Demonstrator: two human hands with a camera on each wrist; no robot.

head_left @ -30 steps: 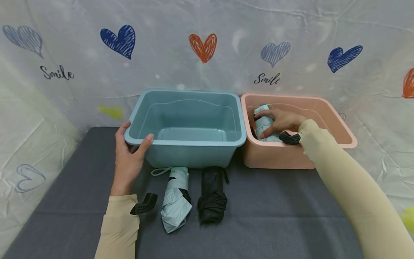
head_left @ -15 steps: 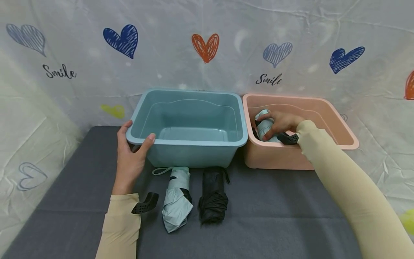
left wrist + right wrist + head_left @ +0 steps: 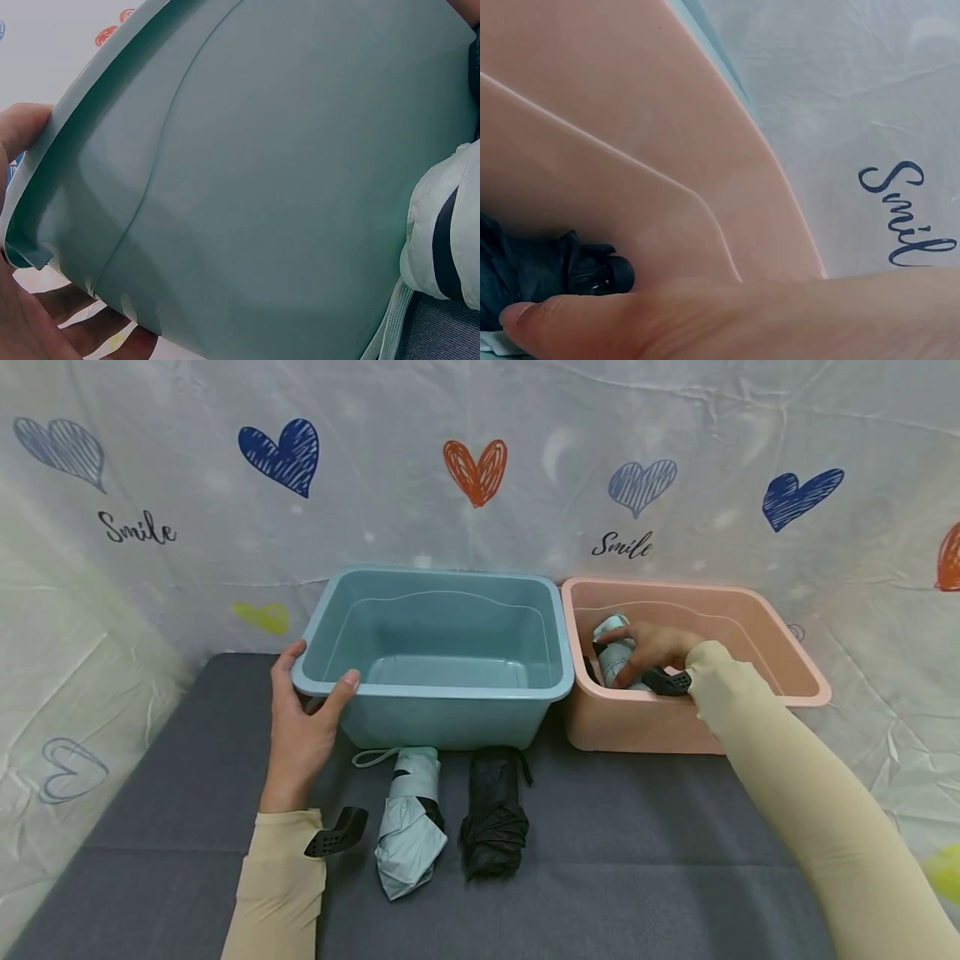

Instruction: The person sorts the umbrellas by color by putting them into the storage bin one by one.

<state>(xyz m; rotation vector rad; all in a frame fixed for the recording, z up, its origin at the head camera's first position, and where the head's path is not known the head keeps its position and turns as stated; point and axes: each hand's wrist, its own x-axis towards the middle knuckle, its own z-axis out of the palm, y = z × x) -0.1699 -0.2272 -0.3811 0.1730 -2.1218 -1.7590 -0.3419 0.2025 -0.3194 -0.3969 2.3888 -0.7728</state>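
My left hand (image 3: 300,735) grips the front left corner of a blue plastic bin (image 3: 450,692), thumb over the rim and fingers along the outside. In the left wrist view its fingers (image 3: 90,322) lie against the bin's outer wall. Inside the pink bin (image 3: 780,652), my right hand (image 3: 660,646) holds a folded light-blue umbrella (image 3: 617,652) between thumb and fingers. A dark folded umbrella (image 3: 555,274) lies alongside it, mostly hidden in the head view. In the right wrist view the thumb (image 3: 577,319) shows and the other fingers are out of sight.
On the grey cloth (image 3: 637,852) in front of the blue bin lie another folded light-blue umbrella (image 3: 411,827) with a wrist loop and a black one (image 3: 495,818). The bins stand side by side against a heart-printed curtain (image 3: 547,527).
My right hand has lowered the light-blue umbrella slightly deeper into the pink bin. The left hand keeps its grip on the blue bin.
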